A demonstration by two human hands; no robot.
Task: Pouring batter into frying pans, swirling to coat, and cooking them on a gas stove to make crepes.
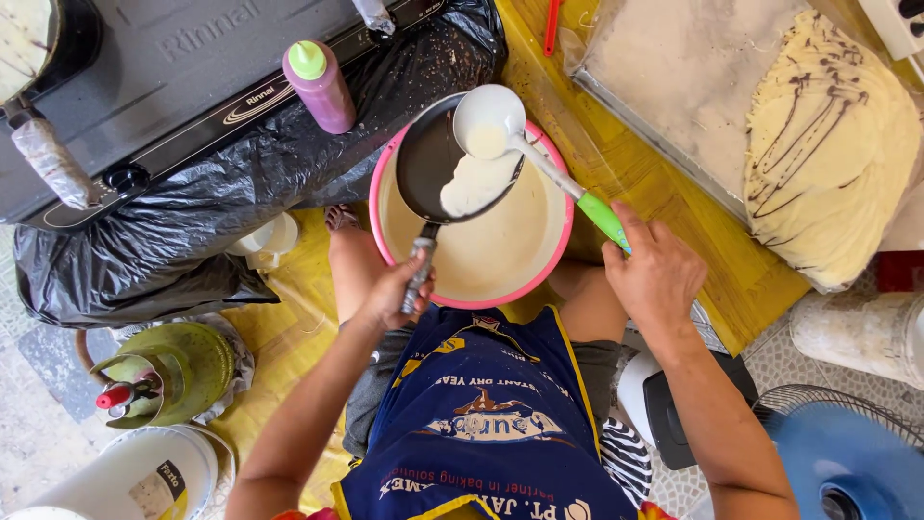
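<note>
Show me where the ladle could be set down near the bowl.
Bare yellow tabletop runs between the pink bowl and the lined tray. The black plastic sheet left of the bowl, below the squeeze bottle, is also free. Over the bowl it is crowded: the pan and ladle fill it.

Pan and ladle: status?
Left hand grips pan handle, pan tilted over pink bowl. Right hand holds ladle, batter running into pan. Nothing in the way.

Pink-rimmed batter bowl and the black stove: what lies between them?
In the head view, crumpled black plastic sheeting lies between the pink-rimmed batter bowl and the black stove, with a purple squeeze bottle standing on it.
</note>
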